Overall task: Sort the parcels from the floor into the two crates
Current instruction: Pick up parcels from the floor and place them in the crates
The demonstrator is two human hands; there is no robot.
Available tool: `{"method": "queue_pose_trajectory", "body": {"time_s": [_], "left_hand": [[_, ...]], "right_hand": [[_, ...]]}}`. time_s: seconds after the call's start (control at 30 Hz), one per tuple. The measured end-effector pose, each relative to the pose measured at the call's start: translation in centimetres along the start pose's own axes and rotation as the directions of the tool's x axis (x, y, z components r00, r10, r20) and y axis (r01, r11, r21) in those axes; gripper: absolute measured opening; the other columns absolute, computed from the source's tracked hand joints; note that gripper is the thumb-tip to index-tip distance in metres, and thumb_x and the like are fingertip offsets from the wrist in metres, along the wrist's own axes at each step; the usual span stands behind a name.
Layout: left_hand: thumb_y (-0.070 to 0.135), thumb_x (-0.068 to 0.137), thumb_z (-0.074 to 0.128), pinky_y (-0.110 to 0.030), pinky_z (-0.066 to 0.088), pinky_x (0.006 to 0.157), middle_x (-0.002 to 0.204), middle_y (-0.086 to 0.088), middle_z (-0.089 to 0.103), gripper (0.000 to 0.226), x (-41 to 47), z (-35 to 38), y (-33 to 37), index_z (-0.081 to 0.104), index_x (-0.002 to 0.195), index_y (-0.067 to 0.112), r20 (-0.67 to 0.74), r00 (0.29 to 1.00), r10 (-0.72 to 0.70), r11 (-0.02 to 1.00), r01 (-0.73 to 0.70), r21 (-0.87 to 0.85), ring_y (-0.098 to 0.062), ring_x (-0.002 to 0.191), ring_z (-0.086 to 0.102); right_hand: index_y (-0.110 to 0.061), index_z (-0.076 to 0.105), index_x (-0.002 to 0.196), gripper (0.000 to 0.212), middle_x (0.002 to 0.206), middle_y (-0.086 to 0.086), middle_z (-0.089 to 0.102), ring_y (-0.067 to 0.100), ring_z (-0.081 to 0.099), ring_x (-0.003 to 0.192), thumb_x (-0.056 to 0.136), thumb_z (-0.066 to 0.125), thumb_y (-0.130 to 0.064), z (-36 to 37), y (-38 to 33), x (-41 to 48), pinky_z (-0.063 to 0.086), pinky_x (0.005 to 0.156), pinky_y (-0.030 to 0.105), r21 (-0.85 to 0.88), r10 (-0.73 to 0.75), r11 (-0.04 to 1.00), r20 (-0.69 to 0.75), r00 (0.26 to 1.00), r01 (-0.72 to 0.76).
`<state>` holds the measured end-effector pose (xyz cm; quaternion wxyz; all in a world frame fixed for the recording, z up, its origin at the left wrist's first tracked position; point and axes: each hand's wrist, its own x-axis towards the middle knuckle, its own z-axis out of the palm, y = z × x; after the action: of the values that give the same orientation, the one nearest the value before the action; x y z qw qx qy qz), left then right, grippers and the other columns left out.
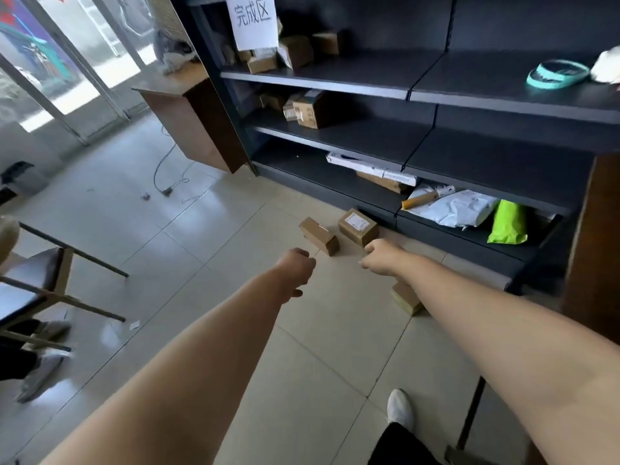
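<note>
- Cardboard parcels: long box point(318, 235) and labelled box point(358, 227) lie on floor tiles, centre frame, just beside shelf base point(385, 214); third box point(406, 298) under right forearm.
- Left hand point(295, 268) loosely curled, empty; right hand point(380, 256) curled, holding nothing; both reaching towards the parcels, probably to collect.
- Crates not visible.

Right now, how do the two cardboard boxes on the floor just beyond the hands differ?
The left box is long and narrow; the right box is squarer and bulkier. The right box shows a white label on top; the left box shows only a small pale strip. The right box lies nearer the shelf. Both are brown cardboard, closed, untouched.
</note>
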<state>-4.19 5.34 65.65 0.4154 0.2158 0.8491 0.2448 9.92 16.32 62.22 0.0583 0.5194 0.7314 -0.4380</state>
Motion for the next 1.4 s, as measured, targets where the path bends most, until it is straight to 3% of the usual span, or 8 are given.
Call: {"method": "queue_pose_trajectory", "body": {"time_s": [0.1, 0.2, 0.57, 0.8, 0.97, 1.13, 1.27, 1.4], "left_hand": [[0.021, 0.100, 0.047, -0.042, 0.051, 0.093, 0.114, -0.007, 0.055, 0.046, 3.7, 0.3, 1.6, 0.041, 0.146, 0.016, 0.032, 0.999, -0.036, 0.999, 0.037, -0.019, -0.026, 0.111, 0.058], [0.024, 0.100, 0.048, -0.039, 0.051, 0.087, 0.122, -0.009, 0.057, 0.047, 6.5, 0.0, 2.8, 0.041, 0.146, 0.016, 0.050, 0.997, -0.055, 0.998, 0.057, -0.020, -0.026, 0.113, 0.059], [0.025, 0.102, 0.047, -0.042, 0.052, 0.096, 0.124, -0.007, 0.055, 0.043, 17.0, -5.4, 5.9, 0.045, 0.144, 0.016, 0.096, 0.993, -0.062, 0.998, 0.060, 0.029, -0.026, 0.118, 0.057], [0.020, 0.101, 0.046, -0.041, 0.051, 0.093, 0.095, 0.001, 0.053, 0.035, 27.4, -10.0, 7.9, 0.054, 0.135, 0.019, 0.179, 0.982, -0.059, 0.996, 0.070, -0.059, -0.022, 0.102, 0.055], [0.020, 0.101, 0.045, -0.041, 0.051, 0.093, 0.115, -0.006, 0.056, 0.035, 34.2, -12.2, 8.7, 0.053, 0.135, 0.016, 0.220, 0.969, -0.115, 0.992, 0.123, -0.021, -0.025, 0.111, 0.058], [0.021, 0.101, 0.046, -0.041, 0.051, 0.094, 0.117, -0.004, 0.055, 0.039, 39.7, -11.8, 10.0, 0.051, 0.139, 0.019, 0.259, 0.953, -0.157, 0.986, 0.167, -0.019, -0.025, 0.113, 0.057], [0.023, 0.101, 0.047, -0.040, 0.051, 0.094, 0.135, -0.006, 0.054, 0.042, 44.4, -10.4, 10.9, 0.048, 0.142, 0.018, 0.264, 0.941, -0.213, 0.976, 0.215, 0.019, -0.027, 0.123, 0.054], [0.023, 0.100, 0.047, -0.036, 0.050, 0.086, 0.126, -0.008, 0.057, 0.041, 49.9, -8.3, 11.6, 0.049, 0.141, 0.017, 0.241, 0.926, -0.290, 0.957, 0.287, 0.049, -0.025, 0.110, 0.057]], "right_hand": [[-0.016, 0.042, 0.145, 0.053, 0.145, 0.011, 0.045, 0.030, 0.046, 0.129, 0.094, 0.057, -0.021, -0.7, -0.6, 3.7, 0.043, 0.097, 0.033, -0.013, 0.045, 0.999, 0.048, 0.998, -0.045], [-0.013, 0.043, 0.143, 0.051, 0.143, 0.012, 0.047, 0.030, 0.048, 0.126, 0.094, 0.056, -0.020, -1.4, -1.3, 6.8, 0.044, 0.095, 0.033, -0.045, 0.082, 0.996, 0.071, 0.994, -0.079], [-0.011, 0.042, 0.145, 0.053, 0.143, 0.013, 0.047, 0.030, 0.046, 0.129, 0.095, 0.057, -0.019, -2.2, -7.0, 16.6, 0.042, 0.100, 0.035, 0.006, 0.125, 0.992, 0.088, 0.988, -0.126], [-0.010, 0.044, 0.143, 0.053, 0.141, 0.014, 0.049, 0.030, 0.049, 0.126, 0.093, 0.059, -0.018, -1.7, -12.6, 25.1, 0.045, 0.100, 0.034, 0.053, 0.247, 0.967, 0.018, 0.969, -0.248], [-0.013, 0.053, 0.138, 0.044, 0.139, 0.013, 0.052, 0.031, 0.051, 0.124, 0.094, 0.056, -0.015, -0.8, -14.5, 30.3, 0.044, 0.095, 0.031, 0.070, 0.307, 0.949, 0.023, 0.952, -0.308], [-0.015, 0.052, 0.138, 0.044, 0.142, 0.011, 0.051, 0.030, 0.051, 0.126, 0.095, 0.054, -0.015, -2.0, -14.2, 35.4, 0.043, 0.100, 0.032, 0.084, 0.358, 0.930, 0.016, 0.934, -0.358], [-0.014, 0.050, 0.140, 0.046, 0.144, 0.011, 0.050, 0.031, 0.049, 0.129, 0.095, 0.053, -0.014, -3.1, -13.1, 40.9, 0.043, 0.101, 0.033, 0.063, 0.377, 0.923, 0.056, 0.925, -0.380], [-0.011, 0.051, 0.138, 0.042, 0.144, 0.011, 0.050, 0.030, 0.049, 0.129, 0.096, 0.049, -0.012, -3.6, -12.1, 47.5, 0.042, 0.102, 0.033, -0.002, 0.386, 0.921, 0.140, 0.912, -0.390]]}}
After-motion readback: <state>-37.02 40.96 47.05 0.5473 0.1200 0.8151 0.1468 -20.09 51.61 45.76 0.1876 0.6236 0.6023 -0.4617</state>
